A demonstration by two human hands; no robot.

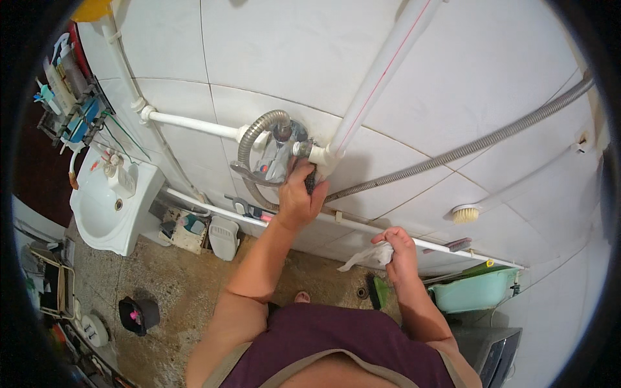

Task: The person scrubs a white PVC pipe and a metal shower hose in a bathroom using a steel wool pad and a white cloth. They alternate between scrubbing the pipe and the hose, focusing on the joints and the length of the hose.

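Observation:
My left hand point(297, 202) reaches up to the chrome wall faucet point(277, 161). Its fingers close around a dark, textured piece below the white pipe joint point(323, 155); what that piece is, I cannot make out. Beside the hand, a flexible metal hose point(249, 139) loops over the faucet. Lower and to the right, my right hand point(402, 253) pinches a crumpled white cloth point(370, 257), thin like a wipe, whose loose end hangs to the left. That hand is near the white horizontal pipe point(362, 226) along the wall.
A white sink point(103, 216) stands at the left, with a dark bucket point(139, 315) on the floor nearer me. Another metal hose point(453, 154) slants across the tiles. At the right are a brush point(465, 214), a pale green basin point(471, 292) and a grey appliance point(495, 355).

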